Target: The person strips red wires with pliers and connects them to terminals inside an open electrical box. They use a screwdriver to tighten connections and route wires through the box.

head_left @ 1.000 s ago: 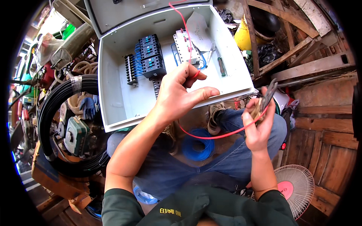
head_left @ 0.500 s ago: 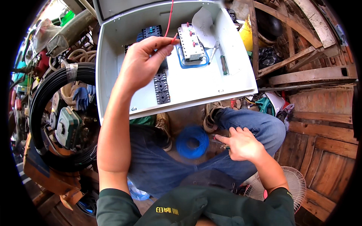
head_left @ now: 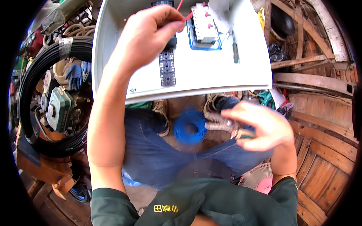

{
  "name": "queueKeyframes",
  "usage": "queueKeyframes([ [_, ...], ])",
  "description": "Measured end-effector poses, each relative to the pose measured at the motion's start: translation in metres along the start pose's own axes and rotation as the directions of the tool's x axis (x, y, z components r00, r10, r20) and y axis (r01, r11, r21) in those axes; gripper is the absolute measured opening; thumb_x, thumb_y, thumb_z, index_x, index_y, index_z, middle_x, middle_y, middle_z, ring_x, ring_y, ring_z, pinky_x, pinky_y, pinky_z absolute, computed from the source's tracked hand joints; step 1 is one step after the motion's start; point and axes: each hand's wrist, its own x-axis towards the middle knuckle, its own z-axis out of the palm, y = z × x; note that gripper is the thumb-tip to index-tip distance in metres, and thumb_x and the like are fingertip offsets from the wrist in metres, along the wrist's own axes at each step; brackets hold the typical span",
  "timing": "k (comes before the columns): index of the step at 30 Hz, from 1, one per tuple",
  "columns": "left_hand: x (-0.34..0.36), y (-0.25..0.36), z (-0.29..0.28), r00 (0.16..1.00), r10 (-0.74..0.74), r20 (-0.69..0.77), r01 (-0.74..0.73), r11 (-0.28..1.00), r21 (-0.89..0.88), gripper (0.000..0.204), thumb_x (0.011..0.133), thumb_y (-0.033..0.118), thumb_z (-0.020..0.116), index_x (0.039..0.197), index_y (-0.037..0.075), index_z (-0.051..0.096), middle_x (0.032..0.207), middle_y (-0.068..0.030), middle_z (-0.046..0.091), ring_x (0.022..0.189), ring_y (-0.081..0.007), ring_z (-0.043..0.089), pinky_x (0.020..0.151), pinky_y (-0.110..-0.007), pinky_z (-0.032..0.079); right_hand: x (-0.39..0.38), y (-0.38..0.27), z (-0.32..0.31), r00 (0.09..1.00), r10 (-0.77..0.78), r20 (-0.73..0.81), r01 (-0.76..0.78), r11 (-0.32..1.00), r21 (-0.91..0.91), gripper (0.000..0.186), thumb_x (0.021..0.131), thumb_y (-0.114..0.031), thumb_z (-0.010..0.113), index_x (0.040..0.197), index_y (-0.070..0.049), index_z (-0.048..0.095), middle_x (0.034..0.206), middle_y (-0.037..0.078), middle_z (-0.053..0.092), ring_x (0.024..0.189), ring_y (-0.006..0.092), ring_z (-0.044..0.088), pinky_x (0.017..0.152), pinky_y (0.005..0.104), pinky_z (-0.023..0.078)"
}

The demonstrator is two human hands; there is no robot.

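Observation:
My left hand (head_left: pixel 152 35) is closed, pinching a red wire (head_left: pixel 187 16) inside the grey metal electrical box (head_left: pixel 103 56), just left of a white breaker block (head_left: pixel 204 28) with red parts and a blue wire loop (head_left: pixel 201 48). Its fingers partly cover black switching components. Below them runs a column of black terminal sockets (head_left: pixel 167 67). A green-handled screwdriver (head_left: pixel 235 52) lies to the right of the breakers. My right hand (head_left: pixel 260 128), blurred, is closed on metal pliers (head_left: pixel 228 126) below the box, above my knee.
A black hose coil (head_left: pixel 33 94) surrounds gloves and a green machine at left. A blue wire coil (head_left: pixel 189 126) lies between my shoes. Wooden frames (head_left: pixel 313 41) stand at upper right. A pink fan (head_left: pixel 260 177) sits at lower right, beside wooden panels (head_left: pixel 326 162).
My left hand has risen with the red wire toward the breakers. My right hand dropped with the pliers and now points them leftward. The box sits higher in the view.

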Motion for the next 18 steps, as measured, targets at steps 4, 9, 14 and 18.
queueKeyframes([
  [4,0.000,-0.005,-0.002,0.975,0.185,-0.122,-0.165,0.974,0.158,0.010,0.091,0.009,0.073,0.097,0.001,0.071,0.085,-0.0009,0.066,0.078,-0.0091,0.060,0.071,-0.025,0.048,0.074,0.009,-0.063,0.917,0.382,-0.118,-0.389,0.920,-0.042,0.066,0.075,-0.017,0.068,0.137,0.002,0.054,0.115,0.020,0.064,0.105,0.0313,0.065,0.093,0.0379,0.052],
  [9,0.012,-0.005,-0.003,0.964,-0.266,0.002,0.266,0.962,-0.069,0.015,0.090,0.013,0.074,0.100,0.002,0.075,0.079,0.0006,0.065,0.072,-0.0058,0.052,0.062,-0.024,0.041,0.161,0.115,-0.050,0.849,0.501,0.166,-0.409,0.823,-0.393,0.059,0.081,-0.022,0.063,0.136,-0.001,0.052,0.114,0.022,0.066,0.107,0.0352,0.064,0.094,0.0421,0.051],
  [14,0.024,-0.038,-0.001,0.957,-0.285,0.050,0.286,0.958,-0.031,0.017,0.089,0.013,0.073,0.101,0.001,0.075,0.083,-0.0056,0.071,0.077,-0.0094,0.062,0.071,-0.028,0.050,0.169,0.119,-0.033,0.881,0.438,0.181,-0.319,0.831,-0.456,0.066,0.085,-0.035,0.068,0.139,-0.002,0.051,0.126,0.025,0.057,0.114,0.0400,0.060,0.099,0.0421,0.048],
  [18,0.078,-0.056,0.015,0.944,0.054,0.324,-0.198,0.881,0.430,0.014,0.088,0.013,0.070,0.098,0.004,0.074,0.102,-0.0136,0.064,0.097,-0.0334,0.065,0.084,-0.042,0.052,0.161,0.123,-0.071,0.769,0.639,-0.006,-0.525,0.627,-0.575,0.040,0.087,-0.029,0.067,0.111,0.004,0.067,0.105,0.026,0.068,0.106,0.0415,0.065,0.094,0.0446,0.053],
])
